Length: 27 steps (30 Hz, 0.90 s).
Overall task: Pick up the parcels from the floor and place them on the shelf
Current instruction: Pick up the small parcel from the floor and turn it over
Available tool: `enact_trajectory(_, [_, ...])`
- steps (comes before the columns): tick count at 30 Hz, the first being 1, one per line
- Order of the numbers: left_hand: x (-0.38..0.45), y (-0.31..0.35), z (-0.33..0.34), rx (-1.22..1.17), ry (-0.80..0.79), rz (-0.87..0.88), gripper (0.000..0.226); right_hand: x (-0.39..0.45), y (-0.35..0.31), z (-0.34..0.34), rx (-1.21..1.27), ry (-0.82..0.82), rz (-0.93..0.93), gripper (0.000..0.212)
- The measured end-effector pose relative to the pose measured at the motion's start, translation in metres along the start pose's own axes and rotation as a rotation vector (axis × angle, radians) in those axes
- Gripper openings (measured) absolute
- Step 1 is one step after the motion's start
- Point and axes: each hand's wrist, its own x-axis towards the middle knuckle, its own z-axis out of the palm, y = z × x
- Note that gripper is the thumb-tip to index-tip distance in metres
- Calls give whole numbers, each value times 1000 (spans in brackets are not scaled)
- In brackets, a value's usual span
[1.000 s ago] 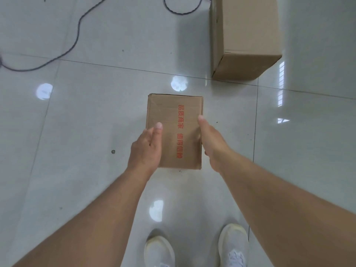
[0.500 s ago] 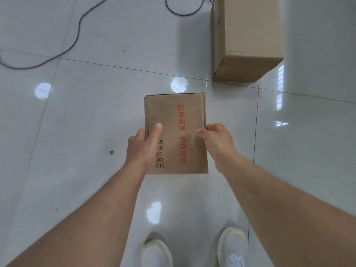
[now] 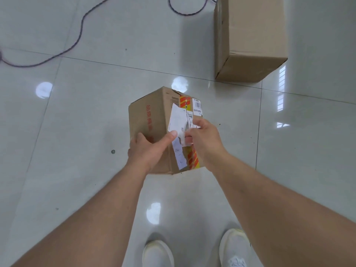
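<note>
Glossy pale tiled floor [image 3: 86, 122], with a big cardboard box [image 3: 250, 39] far right, a dark cable [image 3: 77, 35] snaking across top left, white shoes [image 3: 234, 249] at bottom.

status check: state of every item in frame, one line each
small parcel: held off the floor in both hands, tilted, taped labelled face up
white label: on the small parcel, partly peeled and torn
left hand: gripping the parcel's near left side
right hand: gripping the parcel's right side, fingers on the label
large parcel: on the floor, closed, untouched
cable: lying loose on the floor
</note>
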Motion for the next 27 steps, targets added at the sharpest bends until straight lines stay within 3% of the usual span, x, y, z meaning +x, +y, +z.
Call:
enact_trajectory(2, [1,0,-3,-27,43,-1,110,4,4,4,-120,120,0,39])
enact_trajectory(4, [5,1,-6,-6,84,18,65,5,7,4,-249,195,54,51])
enact_trajectory(6, [10,-1,-12,2,135,53,44,3,10,2,-331,216,126,63])
enact_trajectory(8, [14,-8,-18,-47,152,68,42,0,12,0,-323,171,168,60])
enact_trajectory(13, [13,-19,-21,-101,196,-1,45,3,19,2,-254,75,141,14])
enact_trajectory(18, [10,-22,-21,-175,164,-23,53,6,19,4,-315,70,110,26])
enact_trajectory(22, [7,-23,-20,-153,138,-44,67,8,23,2,-300,74,87,25])
enact_trajectory(25, [4,-26,-19,-153,90,-101,65,5,21,-2,-238,55,62,18])
enact_trajectory(27, [2,-30,-17,-147,65,-114,61,4,19,-5,-190,39,63,34])
